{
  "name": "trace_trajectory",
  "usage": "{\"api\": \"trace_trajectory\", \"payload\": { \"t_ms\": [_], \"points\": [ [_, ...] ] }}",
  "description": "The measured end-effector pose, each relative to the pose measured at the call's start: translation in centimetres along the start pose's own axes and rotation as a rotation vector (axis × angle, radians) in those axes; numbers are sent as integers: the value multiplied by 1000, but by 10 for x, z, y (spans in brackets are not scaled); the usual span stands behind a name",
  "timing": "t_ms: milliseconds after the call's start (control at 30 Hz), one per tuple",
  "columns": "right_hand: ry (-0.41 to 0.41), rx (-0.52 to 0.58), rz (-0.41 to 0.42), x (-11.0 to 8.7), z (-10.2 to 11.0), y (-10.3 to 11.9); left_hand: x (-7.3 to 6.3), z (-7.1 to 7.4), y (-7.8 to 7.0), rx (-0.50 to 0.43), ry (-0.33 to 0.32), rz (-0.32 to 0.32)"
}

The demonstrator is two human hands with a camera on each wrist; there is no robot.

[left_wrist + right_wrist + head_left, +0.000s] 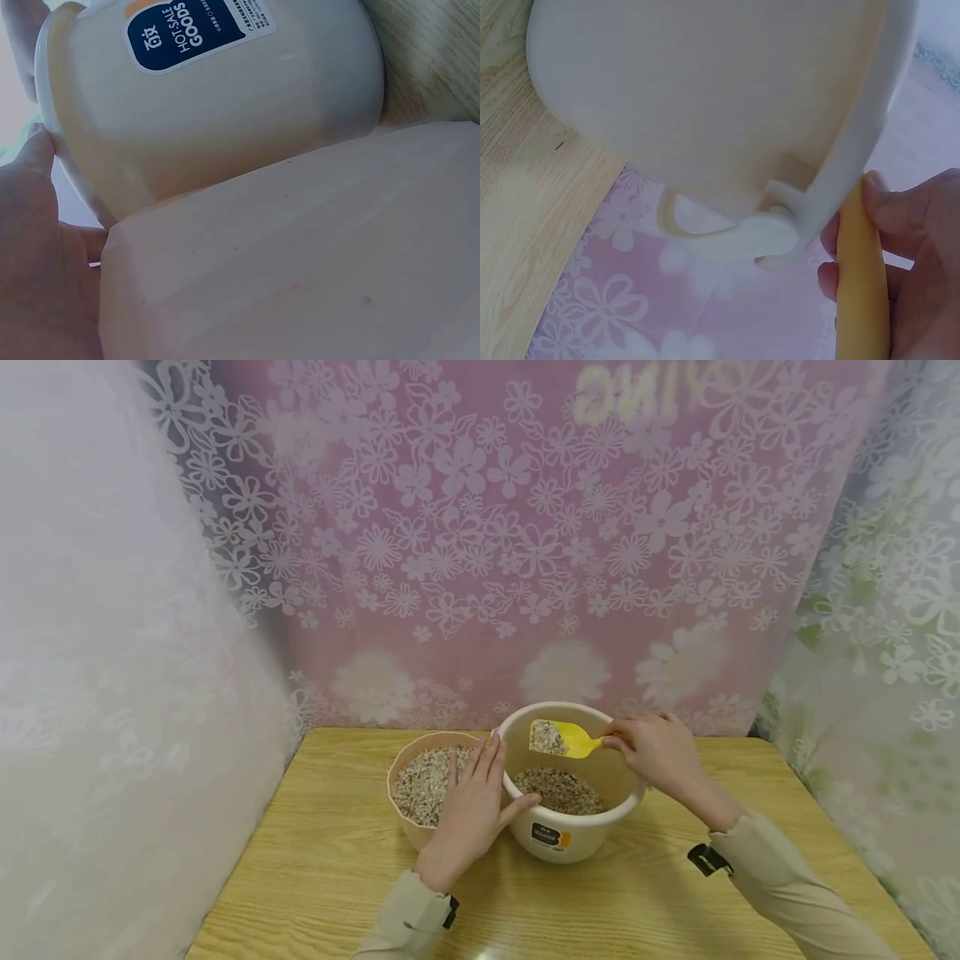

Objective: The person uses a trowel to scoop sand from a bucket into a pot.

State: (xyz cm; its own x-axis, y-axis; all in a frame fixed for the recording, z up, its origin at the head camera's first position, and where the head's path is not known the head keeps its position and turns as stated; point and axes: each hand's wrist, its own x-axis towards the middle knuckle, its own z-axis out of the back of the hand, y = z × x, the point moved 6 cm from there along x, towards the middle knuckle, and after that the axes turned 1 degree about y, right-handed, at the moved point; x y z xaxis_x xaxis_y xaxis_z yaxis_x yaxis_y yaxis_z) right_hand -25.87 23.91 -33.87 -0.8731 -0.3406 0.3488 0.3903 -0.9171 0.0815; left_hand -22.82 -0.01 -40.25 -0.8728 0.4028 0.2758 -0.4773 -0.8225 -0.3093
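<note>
My right hand (660,756) grips the handle of a yellow scoop (577,742) above a cream bucket (572,842). Pale grain fills part of the scoop's blade. Inside the bucket lies a layer of darker mixed grain (558,791). My left hand (474,802) rests across the meeting rims of the bucket and a pinkish bowl (415,835), fingers straight, thumb over the bucket's rim. Pale mixed grain (427,785) fills much of that bowl, partly covered by the hand. In the right wrist view, fingers wrap the yellow handle (862,285) beside the bucket's rim.
Both containers stand side by side on a wood-grain table (337,860), near its back edge. A flowered pink curtain (480,568) hangs behind, with pale sheets (112,693) at either side. The bucket's white carrying handle (742,236) hangs at its far side.
</note>
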Motion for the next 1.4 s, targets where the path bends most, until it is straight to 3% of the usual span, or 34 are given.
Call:
{"api": "trace_trajectory", "payload": {
  "t_ms": [300,400,600,800,1000,1200,1400],
  "points": [
    [12,6,-26,-2,2,-3,0,-1,3,-19,-6,-11],
    [19,0,-37,0,6,-2,-2,3,12,-43,-9,5],
    [35,-22,-46,7,17,8,-14,25,42,-33,-99,11],
    [64,-1,-40,19,27,28,-35,40,80,-54,-126,87],
    [69,5,-2,36,27,54,-53,37,108,-94,-91,175],
    [101,-4,28,53,16,82,-64,31,117,-39,-96,185],
    [170,-33,57,62,4,111,-70,28,119,-53,-113,206]
  ]
}}
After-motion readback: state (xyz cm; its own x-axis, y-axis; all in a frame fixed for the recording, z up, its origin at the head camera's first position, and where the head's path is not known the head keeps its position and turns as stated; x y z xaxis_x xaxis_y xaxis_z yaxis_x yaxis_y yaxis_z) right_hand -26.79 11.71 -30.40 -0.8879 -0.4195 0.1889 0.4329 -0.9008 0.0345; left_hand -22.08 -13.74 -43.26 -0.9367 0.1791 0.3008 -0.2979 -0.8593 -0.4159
